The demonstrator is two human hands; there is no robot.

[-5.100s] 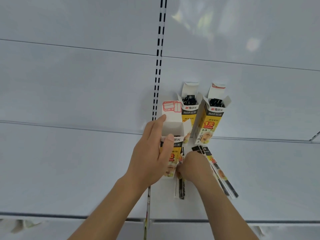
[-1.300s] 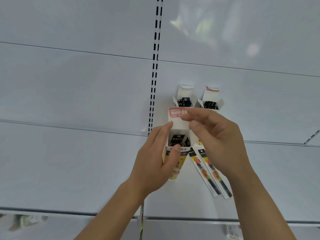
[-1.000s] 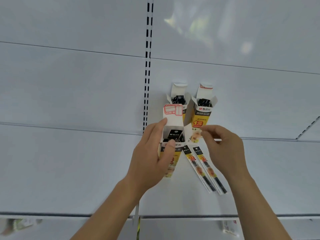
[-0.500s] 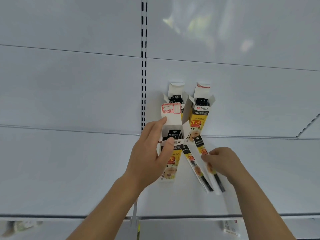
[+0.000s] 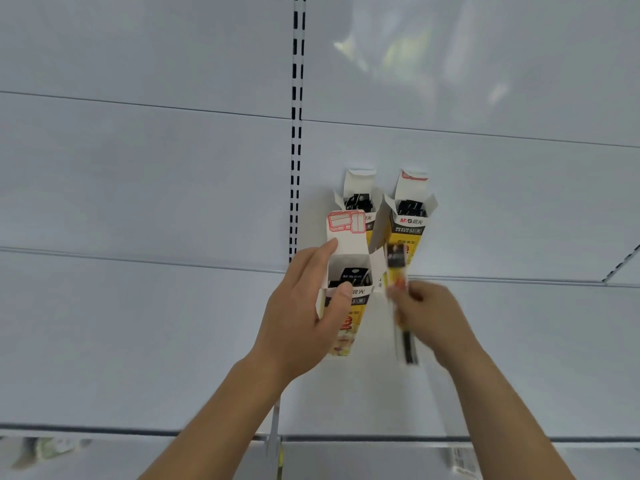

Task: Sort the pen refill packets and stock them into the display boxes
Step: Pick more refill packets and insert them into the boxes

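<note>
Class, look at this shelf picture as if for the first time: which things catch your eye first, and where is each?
At the centre, the left hand grips an open yellow display box with black refill packets showing inside. Just right of it, the right hand holds a blurred refill packet upright. Behind them two more open boxes stand against the white shelf back.

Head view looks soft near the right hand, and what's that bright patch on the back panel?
Head view: the right hand and the yellow-and-black refill packets in its grip are motion-smeared; the left hand and its white-flapped yellow display box are sharp; the patch is glare on the glossy white back panel; shelf lines bow from the wide lens.
</note>
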